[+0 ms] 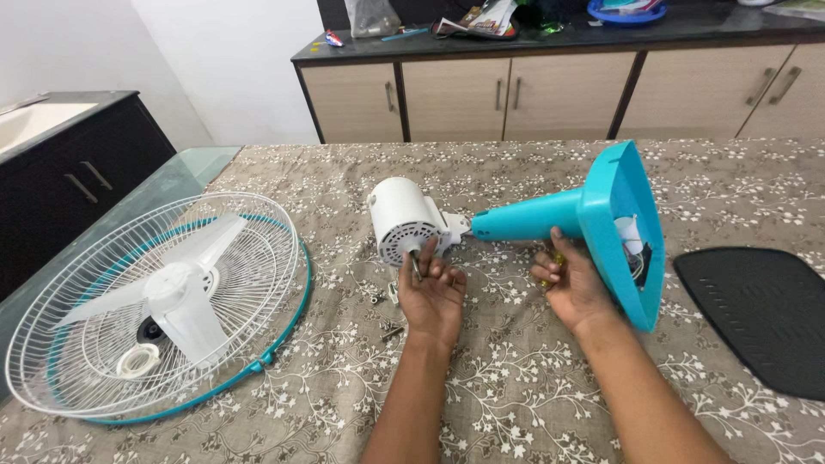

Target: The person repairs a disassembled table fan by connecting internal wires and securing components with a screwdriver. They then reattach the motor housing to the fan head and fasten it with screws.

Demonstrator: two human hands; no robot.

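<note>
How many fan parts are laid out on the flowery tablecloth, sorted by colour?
White: 3 – motor housing, wire grille, blade
Turquoise: 1 – stand base
Black: 1 – flat cover panel
Total: 5, not counting the small screws by the left hand.

Wide open cloth between the two forearms, down toward the near edge of the surface, nothing lying there. Left hand sits tight under the white motor housing, and loose screws litter the patch just to its left, so that lane is cluttered. Further left the fan grille with its blade fills that whole side. Right hand is boxed in, the teal stand base touching it on the right. Beyond that, a narrow strip of cloth, then the black base cover. Far side of the surface lies open.
</note>
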